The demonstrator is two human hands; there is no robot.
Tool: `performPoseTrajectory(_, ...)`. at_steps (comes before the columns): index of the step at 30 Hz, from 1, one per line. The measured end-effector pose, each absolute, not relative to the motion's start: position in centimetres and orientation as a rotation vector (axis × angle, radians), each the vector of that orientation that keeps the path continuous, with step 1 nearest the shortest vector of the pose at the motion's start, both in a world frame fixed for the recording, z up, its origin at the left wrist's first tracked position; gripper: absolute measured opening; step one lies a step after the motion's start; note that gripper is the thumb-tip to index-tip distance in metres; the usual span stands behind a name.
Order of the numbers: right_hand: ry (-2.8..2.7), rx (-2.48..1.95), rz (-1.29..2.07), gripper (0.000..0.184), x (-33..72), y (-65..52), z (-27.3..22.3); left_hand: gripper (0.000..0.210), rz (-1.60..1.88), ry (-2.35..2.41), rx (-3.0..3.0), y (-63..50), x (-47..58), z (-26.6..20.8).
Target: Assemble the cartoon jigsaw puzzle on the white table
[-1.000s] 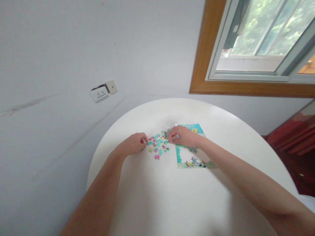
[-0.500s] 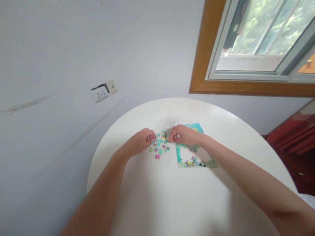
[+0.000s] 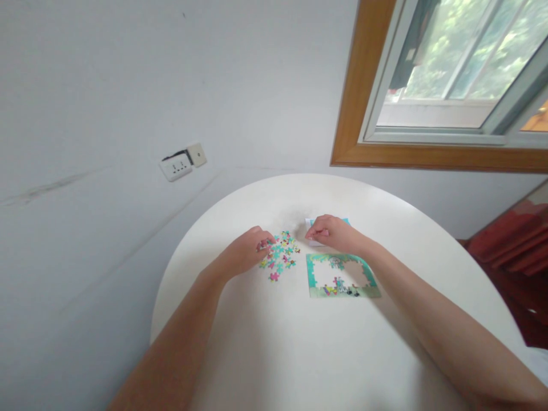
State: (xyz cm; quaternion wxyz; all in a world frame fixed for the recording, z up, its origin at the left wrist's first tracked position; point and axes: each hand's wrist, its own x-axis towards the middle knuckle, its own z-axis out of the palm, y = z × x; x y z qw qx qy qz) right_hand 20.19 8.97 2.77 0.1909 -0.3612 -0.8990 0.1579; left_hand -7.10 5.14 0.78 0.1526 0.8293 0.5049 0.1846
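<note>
Head view, 12 o'clock = far side of table. Rd. white table [image 3: 299, 354] stands by a scuffed white wall [image 3: 257, 85]. Loose puzzle pcs [image 3: 279, 251], mainly turquoise, pink & yellow, lie heaped approx. 10 o'clock of the part-built puzzle [image 3: 323, 291]. A pink pc [image 3: 274, 277] sits at the heap's 6 o'clock edge.

Part-built puzzle: flat on table; turquoise border at 9 o'clock, greenish strip w/ figures along 6 o'clock, white showing in the middle. Picture card [image 3: 317, 244] lies just beside it at 12 o'clock, mostly hidden under the R hand.

L hand [image 3: 246, 251]: at heap's 9 o'clock, fingers curled, tips right by the pcs. From where I stand, can't tell if a pc is pinched.

R hand [image 3: 336, 233]: above the card, approx. 2 o'clock of heap, thumb & index tips drawn together, pointing to 9 o'clock. Anything between them too small to confirm; contact w/ card likewise unclear.

Surroundings: wall socket [image 3: 176, 166] & small cover plate [image 3: 197, 154] at table's 10 o'clock; wooden window frame [image 3: 428, 157] approx. 1 o'clock; red fabric [image 3: 514, 237] betw. 2 & 3 o'clock.
</note>
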Motion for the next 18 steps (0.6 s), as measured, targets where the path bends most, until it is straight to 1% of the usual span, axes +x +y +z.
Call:
performPoseTrajectory(6, -2.599, -1.08, 0.405, 0.025, 20.2, 9.2, 1.4, 0.029, 0.557, 1.426, 2.403, 5.5, -7.2, 0.2)
performPoseTrajectory(12, -2.623, -1.035, 0.361, 0.024, 19.1, 8.8, 0.6, 0.038, 0.593, 1.434, 2.424, 5.8, -7.3, -0.3)
performPoseTrajectory(18, -2.672, -1.1, 0.191, 0.029, 18.2, 7.7, 0.3, 0.04, 0.53, 1.482, 2.478, 5.8, -6.7, -0.7)
